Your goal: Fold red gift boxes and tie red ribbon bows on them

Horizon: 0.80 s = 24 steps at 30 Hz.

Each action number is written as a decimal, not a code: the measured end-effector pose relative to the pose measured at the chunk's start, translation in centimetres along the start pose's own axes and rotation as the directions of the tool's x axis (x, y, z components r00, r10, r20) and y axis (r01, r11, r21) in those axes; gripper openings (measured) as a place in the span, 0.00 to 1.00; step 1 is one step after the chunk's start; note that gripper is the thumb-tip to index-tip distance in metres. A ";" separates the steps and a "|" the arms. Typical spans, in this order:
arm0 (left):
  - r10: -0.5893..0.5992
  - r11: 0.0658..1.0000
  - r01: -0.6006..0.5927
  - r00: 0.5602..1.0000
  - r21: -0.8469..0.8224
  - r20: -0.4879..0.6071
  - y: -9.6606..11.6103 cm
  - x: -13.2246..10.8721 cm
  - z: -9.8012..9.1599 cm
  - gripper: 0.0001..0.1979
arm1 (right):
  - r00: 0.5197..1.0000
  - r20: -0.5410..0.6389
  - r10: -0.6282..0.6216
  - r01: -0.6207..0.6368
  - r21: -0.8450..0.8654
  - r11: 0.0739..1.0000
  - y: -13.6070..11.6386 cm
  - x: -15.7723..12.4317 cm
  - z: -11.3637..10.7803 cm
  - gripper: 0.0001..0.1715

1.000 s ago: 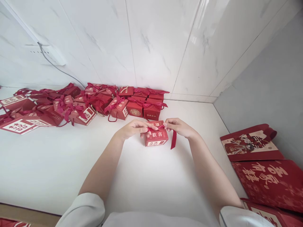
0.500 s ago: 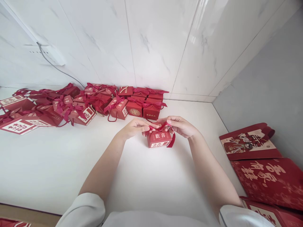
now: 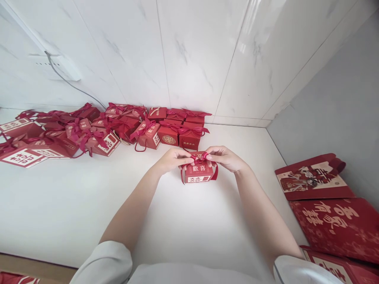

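Observation:
A small red gift box (image 3: pixel 198 173) with white characters on its front stands on the white table (image 3: pixel 183 221) in front of me. A dark red ribbon (image 3: pixel 199 157) crosses its top, and its ends hang down both sides. My left hand (image 3: pixel 172 159) pinches the ribbon at the box's top left corner. At the top right, my right hand (image 3: pixel 223 156) pinches the same ribbon. Both hands have their fingers closed on the ribbon, close together above the box.
Several tied red gift boxes (image 3: pixel 166 128) stand in rows along the tiled wall, and more lie tumbled at the left (image 3: pixel 59 136). Flat red printed bags (image 3: pixel 331 213) lie stacked at the right. A white cable (image 3: pixel 68 85) runs down the wall.
My hands came together over the box top and drew the ribbon in. The long ribbon end that hung off the right side is now short and close against the box.

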<state>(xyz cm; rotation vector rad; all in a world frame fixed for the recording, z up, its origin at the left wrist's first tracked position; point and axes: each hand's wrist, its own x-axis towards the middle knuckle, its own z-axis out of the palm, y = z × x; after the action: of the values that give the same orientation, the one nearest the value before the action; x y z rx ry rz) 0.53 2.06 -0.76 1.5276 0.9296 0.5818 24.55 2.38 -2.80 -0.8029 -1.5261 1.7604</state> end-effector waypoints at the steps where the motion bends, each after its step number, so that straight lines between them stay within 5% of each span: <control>1: 0.005 1.000 -0.005 1.000 -0.006 0.005 0.1 0.0 0.1 0.14 | 1.000 -0.003 -0.011 0.011 -0.028 1.000 -0.1 0.0 0.0 0.14; 5: 0.029 1.000 -0.029 0.999 -0.002 0.023 0.5 -0.1 0.6 0.15 | 0.999 -0.002 -0.054 0.054 -0.101 0.993 -0.4 -0.1 0.1 0.12; 11: 0.164 0.986 -0.156 0.977 0.066 -0.140 0.2 0.1 1.9 0.12 | 0.997 -0.012 -0.080 0.080 -0.043 0.996 0.1 0.3 0.5 0.12; 18: 0.008 1.000 -0.011 0.990 -0.015 -0.140 -0.6 0.3 2.0 0.16 | 0.997 -0.036 -0.061 0.060 -0.025 0.998 0.2 0.5 1.0 0.23; 24: 0.132 0.969 -0.090 0.976 0.232 -0.172 0.2 0.1 2.6 0.08 | 0.996 -0.074 -0.050 0.038 -0.150 0.988 -0.2 0.3 1.6 0.23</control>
<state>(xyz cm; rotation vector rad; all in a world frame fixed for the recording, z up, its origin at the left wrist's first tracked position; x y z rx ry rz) 2.69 0.68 -1.08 1.7575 1.0857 0.7309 23.10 1.73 -2.40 -0.8935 -1.6246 1.5797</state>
